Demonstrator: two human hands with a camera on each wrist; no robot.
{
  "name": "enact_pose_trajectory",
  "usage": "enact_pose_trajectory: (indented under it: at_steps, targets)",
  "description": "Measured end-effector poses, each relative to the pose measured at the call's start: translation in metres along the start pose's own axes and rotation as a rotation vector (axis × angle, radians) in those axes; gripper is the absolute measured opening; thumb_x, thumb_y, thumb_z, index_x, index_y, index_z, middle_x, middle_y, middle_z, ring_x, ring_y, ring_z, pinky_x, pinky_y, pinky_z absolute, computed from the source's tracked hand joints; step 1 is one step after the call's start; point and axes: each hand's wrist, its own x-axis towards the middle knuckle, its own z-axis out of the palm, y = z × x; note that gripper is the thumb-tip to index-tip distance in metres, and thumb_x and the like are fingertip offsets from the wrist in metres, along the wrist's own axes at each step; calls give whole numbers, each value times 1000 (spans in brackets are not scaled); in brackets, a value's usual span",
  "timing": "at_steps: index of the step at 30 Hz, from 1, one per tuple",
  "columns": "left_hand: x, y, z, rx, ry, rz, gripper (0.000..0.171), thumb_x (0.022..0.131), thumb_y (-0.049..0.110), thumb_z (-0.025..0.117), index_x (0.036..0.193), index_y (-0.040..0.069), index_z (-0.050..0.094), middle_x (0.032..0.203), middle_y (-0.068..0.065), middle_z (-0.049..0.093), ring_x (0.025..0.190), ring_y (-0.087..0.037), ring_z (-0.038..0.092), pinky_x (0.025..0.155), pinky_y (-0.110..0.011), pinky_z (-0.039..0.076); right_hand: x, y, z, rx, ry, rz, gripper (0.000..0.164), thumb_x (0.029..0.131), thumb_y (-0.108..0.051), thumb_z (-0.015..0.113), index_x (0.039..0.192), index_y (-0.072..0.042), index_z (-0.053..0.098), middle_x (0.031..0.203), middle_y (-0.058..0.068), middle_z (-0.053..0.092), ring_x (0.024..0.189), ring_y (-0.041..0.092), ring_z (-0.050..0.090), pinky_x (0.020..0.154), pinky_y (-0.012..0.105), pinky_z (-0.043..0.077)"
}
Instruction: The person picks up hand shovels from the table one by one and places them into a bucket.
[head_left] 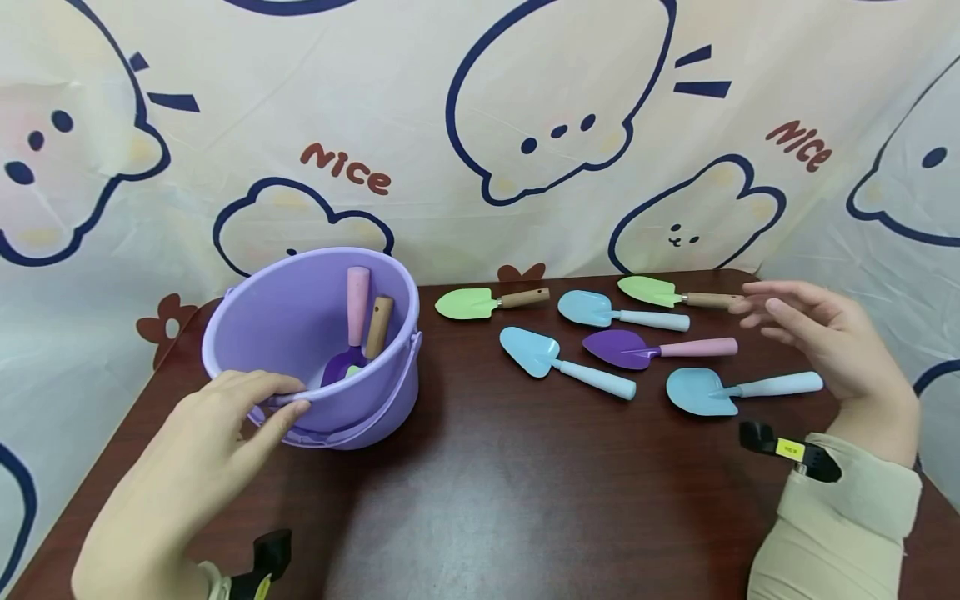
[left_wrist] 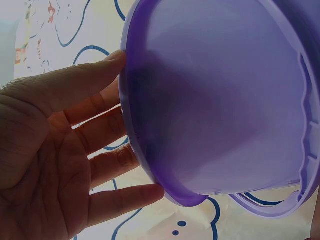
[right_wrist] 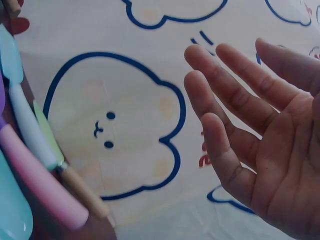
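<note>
in the head view, the left hand [head_left: 206, 442] grips the near rim of a light purple bucket [head_left: 277, 325], its thumb on the outer side and its other fingers over the edge. the bucket stands at the left of a dark brown table [head_left: 480, 508]. inside it are a pink-handled purple trowel [head_left: 358, 304] and a wooden-handled trowel [head_left: 379, 327], both with handles upward. to the right of the bucket, six trowels lie on the table: the left green trowel [head_left: 463, 304], the right green trowel [head_left: 647, 290], the back blue trowel [head_left: 585, 308], the middle blue trowel [head_left: 532, 350], the front blue trowel [head_left: 701, 392] and a second purple trowel [head_left: 618, 348]. the right hand [head_left: 832, 346] is near the wooden handle of the right green trowel

in the left wrist view, the thumb presses on the bucket rim, and the tips of the middle fingers are hidden behind it. a patterned cloth [left_wrist: 95, 30] hangs behind

in the right wrist view, the fingers of the right hand are spread, softly bent, and hold nothing. the trowel handles lie at the left side, apart from the fingertips
</note>
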Motion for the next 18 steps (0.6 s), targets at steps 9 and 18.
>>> enact_pose_trajectory:
  at_steps: [9,18]
  targets:
    - [-2,0,1,1,21,11,19,84,15,79,102,10,74,97,-9,72,83,-22,63,66,-34,51,-14,18,-8,43,123,72,26,102,-7,51,126,-3,62,105,-9,73,92,2,68,80,9,51]
    - [0,1,-1,-4,-16,-18,20,87,18,77,104,9,73,99,-12,71,84,-24,64,68,-36,52,-25,34,-18,149,246,142,25,102,-12,55,124,-7,65,100,-11,74,87,2,67,75,8,50]
